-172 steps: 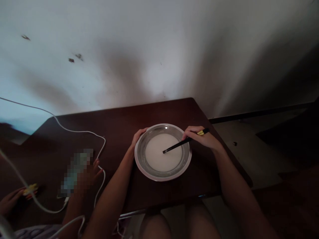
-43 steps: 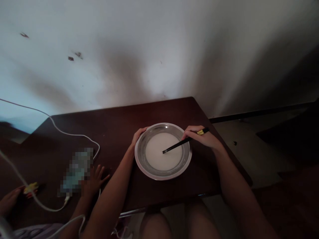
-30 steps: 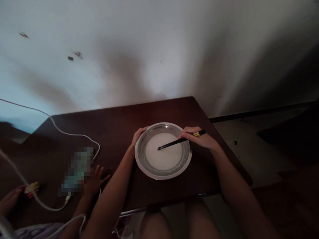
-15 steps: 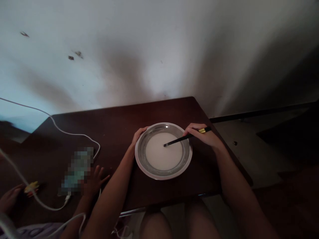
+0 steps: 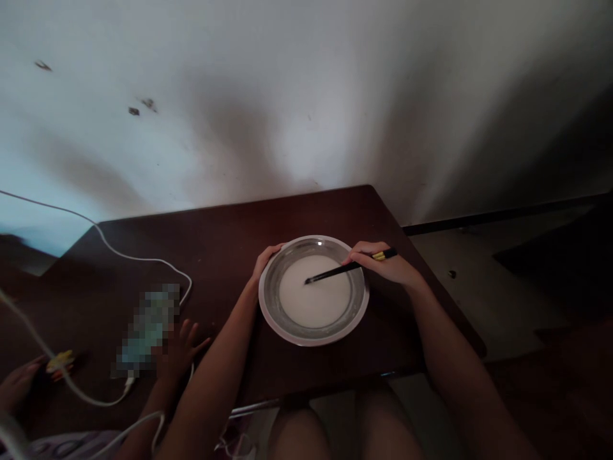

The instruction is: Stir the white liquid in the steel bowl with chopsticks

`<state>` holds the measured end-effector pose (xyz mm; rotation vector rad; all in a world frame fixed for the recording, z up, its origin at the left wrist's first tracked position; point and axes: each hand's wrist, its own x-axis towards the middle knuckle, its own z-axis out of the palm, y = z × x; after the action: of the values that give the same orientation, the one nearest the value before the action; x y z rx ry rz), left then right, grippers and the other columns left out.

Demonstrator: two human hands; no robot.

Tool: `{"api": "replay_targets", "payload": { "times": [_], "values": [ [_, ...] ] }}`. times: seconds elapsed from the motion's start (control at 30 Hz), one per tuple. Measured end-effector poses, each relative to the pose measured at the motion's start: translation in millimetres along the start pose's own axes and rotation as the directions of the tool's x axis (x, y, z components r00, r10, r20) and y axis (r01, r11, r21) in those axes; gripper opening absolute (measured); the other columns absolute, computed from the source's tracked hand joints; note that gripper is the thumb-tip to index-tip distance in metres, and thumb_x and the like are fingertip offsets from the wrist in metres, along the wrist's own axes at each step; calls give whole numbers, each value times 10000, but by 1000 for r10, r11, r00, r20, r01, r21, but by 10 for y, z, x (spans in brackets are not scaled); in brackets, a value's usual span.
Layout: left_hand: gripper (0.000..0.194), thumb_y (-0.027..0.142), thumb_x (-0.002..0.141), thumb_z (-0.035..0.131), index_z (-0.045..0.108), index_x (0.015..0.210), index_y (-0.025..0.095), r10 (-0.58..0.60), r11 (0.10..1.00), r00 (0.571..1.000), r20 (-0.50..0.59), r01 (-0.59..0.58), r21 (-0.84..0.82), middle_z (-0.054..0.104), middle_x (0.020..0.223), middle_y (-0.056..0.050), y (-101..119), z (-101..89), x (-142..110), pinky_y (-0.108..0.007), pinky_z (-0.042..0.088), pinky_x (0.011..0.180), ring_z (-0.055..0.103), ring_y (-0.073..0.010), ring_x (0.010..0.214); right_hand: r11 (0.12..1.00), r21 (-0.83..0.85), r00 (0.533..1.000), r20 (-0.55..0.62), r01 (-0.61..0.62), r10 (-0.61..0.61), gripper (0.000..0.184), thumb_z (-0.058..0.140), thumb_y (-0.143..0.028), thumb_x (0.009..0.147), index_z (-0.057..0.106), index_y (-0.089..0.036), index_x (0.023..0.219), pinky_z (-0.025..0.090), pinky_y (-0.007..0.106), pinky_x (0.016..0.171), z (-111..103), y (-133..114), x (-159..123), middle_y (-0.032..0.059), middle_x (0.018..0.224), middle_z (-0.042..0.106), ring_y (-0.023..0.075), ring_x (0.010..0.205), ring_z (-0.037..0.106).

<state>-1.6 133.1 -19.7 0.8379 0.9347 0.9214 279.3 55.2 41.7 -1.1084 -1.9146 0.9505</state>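
A round metal bowl (image 5: 272, 300) with a pale rim stands on the dark table, and white liquid (image 5: 316, 306) fills its lower part. My left hand (image 5: 267, 260) is closed on the bowl's far left rim, its fingers partly hidden behind the side. Over the right rim, my right hand (image 5: 376, 260) grips black chopsticks (image 5: 330, 273) with a gold band near the upper end. They slant down to the left, pressed together, with their tips in the liquid near the middle of the bowl.
Another person's spread hand (image 5: 179, 348) lies on the table (image 5: 230, 249) beside a blurred-out phone (image 5: 148, 329) with a white cable (image 5: 143, 259). Farther left, a second hand (image 5: 22, 383) is near a small yellow-orange thing (image 5: 60, 364). A wall (image 5: 306, 115) rises behind the table.
My right hand and the chopsticks have shifted left, so the tips sit farther left in the liquid. My left hand and the bowl stay in place.
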Motion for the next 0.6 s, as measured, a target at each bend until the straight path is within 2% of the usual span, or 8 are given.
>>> {"api": "replay_targets", "payload": {
  "times": [0.13,0.23,0.33,0.43,0.5,0.6],
  "values": [
    [373,308,647,541,676,947,130,-5,1000,1000,3,5,-30,694,823,-53,-16,-24,28,-325,466,790,614,-250,872,1000,-6,994,-113,-1,0,244,478,-312,861,665,-189,765,438,274,720,-28,11,-12,25,792,661,152,782,602],
    [377,359,673,526,672,936,131,-30,998,999,-11,30,-59,691,801,-62,-23,-41,53,-340,477,768,619,-256,856,998,62,999,-40,-9,12,260,467,-315,869,657,-180,754,447,268,709,-9,-3,-12,27,767,664,145,761,609],
    [394,449,707,501,670,883,139,-54,996,998,-44,51,-76,682,785,-75,-33,-62,80,-354,483,767,623,-261,860,1000,26,999,42,0,-2,242,477,-307,865,676,-185,804,439,265,711,27,-5,2,31,823,671,146,790,607],
    [351,441,720,505,669,824,149,-61,996,994,-91,54,-75,681,779,-73,-52,-83,95,-347,483,780,624,-252,867,1000,-27,999,-43,8,-9,228,487,-310,858,679,-195,813,433,270,720,11,5,-1,28,834,666,150,800,601],
    [296,389,706,526,673,801,151,-53,996,993,-107,45,-77,686,775,-64,-61,-83,93,-336,480,789,622,-246,870,1000,-3,996,-90,1,-2,245,476,-318,862,670,-191,780,438,271,716,-18,1,-12,26,797,663,149,778,601],
    [253,339,661,550,683,770,154,-23,999,993,-117,18,-46,692,772,-54,-54,-56,75,-316,469,804,616,-245,884,999,50,1000,-12,-15,15,262,472,-320,863,669,-180,761,443,266,702,-25,-14,-17,29,774,665,148,761,606]
  ]
}}
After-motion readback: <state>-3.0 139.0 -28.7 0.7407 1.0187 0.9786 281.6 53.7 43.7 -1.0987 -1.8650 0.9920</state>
